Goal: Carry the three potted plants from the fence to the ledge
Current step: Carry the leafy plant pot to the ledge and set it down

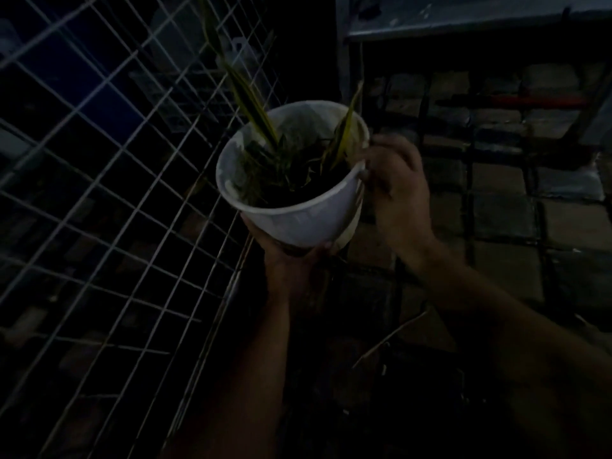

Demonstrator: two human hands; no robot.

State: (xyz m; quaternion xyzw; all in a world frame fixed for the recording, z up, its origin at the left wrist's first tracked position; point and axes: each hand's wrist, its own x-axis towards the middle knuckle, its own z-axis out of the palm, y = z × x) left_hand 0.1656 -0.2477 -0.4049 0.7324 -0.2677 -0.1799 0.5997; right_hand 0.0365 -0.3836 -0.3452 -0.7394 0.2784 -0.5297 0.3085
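A white plastic pot with long green-yellow leaves and dark soil is held up in the middle of the dim view, just right of the wire-mesh fence. My left hand cups the pot from underneath. My right hand grips its right rim, with the thumb over the edge. The pot tilts slightly toward me. No other potted plants are visible.
A grey metal frame or ledge runs across the top right. Below it lies a floor of square paving blocks. A thin stick lies near my right forearm. The scene is very dark.
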